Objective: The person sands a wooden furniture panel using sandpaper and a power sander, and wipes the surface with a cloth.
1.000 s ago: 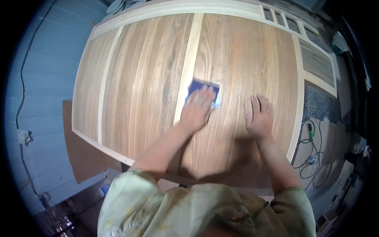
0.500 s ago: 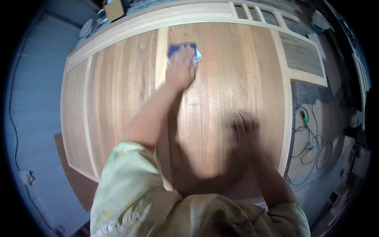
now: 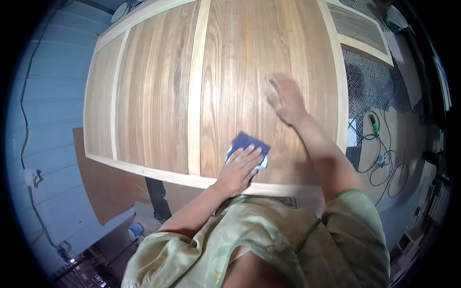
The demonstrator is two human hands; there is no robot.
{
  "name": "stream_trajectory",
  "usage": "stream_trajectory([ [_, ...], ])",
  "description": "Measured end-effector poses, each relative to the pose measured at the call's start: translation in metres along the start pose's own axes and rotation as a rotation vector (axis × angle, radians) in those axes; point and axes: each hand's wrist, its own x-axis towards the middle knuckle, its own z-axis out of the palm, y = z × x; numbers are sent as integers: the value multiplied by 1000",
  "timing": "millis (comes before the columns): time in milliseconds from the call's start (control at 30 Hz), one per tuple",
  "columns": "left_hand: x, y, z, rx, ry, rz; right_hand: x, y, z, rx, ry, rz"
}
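A large wooden panel [image 3: 158,96] with pale frame strips [image 3: 196,91] between brown boards lies flat before me. My left hand [image 3: 241,165] presses down on a purple sheet of sandpaper [image 3: 249,140] near the panel's front edge, fingers laid over it. A white, cloth-like layer [image 3: 262,164] shows from under the sheet. Further up and to the right, my right hand [image 3: 286,98] hovers over or touches the boards; I cannot tell which. Its fingers are loosely bent and slightly blurred, with nothing seen in them.
To the right, a tangled cable [image 3: 384,165] with a green-handled piece [image 3: 374,124] lies on the floor. Brown cardboard [image 3: 103,185] lies at the panel's left front. A blue and white can [image 3: 136,230] stands at the lower left, and a bucket [image 3: 395,19] at the far right.
My left hand has drawn the sandpaper from the far part of the panel toward the front edge. My right hand has moved farther away from me. The view has shifted nearer my body.
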Motion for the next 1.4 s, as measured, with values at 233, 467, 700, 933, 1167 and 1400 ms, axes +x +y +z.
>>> stream_trajectory([
  [233, -30, 65, -10, -558, 83, -254, -126, -83, -70, 760, -999, 233],
  [467, 26, -22, 19, 387, 459, -236, -219, -56, -77, -259, -137, -99],
  [700, 38, -26, 26, 429, 444, -153, -120, 17, -79, -433, -4, 161],
  [933, 29, -26, 24, 543, 410, -251, -279, -35, -103, -413, -251, 185],
  [1167, 30, -22, 24, 474, 449, -179, -197, 31, -111, -297, 13, 197],
  [1400, 36, -25, 32, 541, 422, -233, -317, 18, -106, -221, 1, 228],
])
